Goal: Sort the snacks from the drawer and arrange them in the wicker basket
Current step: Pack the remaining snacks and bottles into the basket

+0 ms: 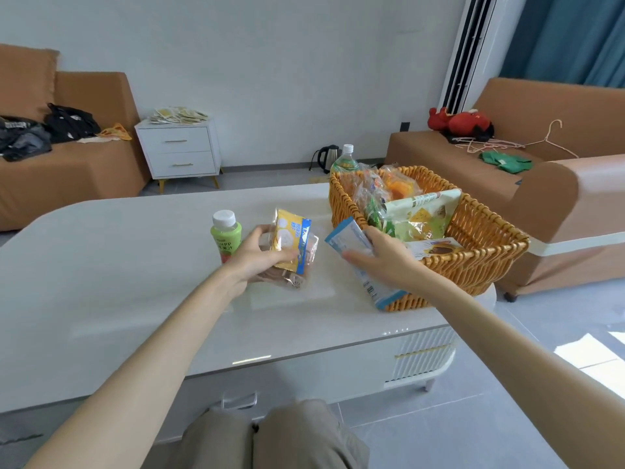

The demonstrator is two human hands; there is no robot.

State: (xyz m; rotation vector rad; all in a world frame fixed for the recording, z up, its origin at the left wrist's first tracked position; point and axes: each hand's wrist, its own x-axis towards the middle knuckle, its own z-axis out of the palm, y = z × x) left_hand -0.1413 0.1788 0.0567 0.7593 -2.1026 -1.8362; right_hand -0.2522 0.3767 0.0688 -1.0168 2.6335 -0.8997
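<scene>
Here, sat at the white table [118, 282]. Had a green juice bottle [226, 236] upright at far left, just behind the left hand [257, 262]. Gripped a yellow-and-blue packet [291, 242] and a clear-wrapped snack [287, 279] there, fingers curled round both, low over the tabletop. Clasped a blue-and-white packet [350, 238] in the right hand [385, 258], thumb and fingers closed on it, against the wicker basket [473, 262] at its near-left corner. Saw wrapped snacks heaped inside the basket, at the table's right end.

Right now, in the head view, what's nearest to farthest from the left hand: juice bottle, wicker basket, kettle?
1. Juice bottle, just left of the left hand.
2. Wicker basket, right side of the table.
3. Kettle, on the floor beyond it.
</scene>
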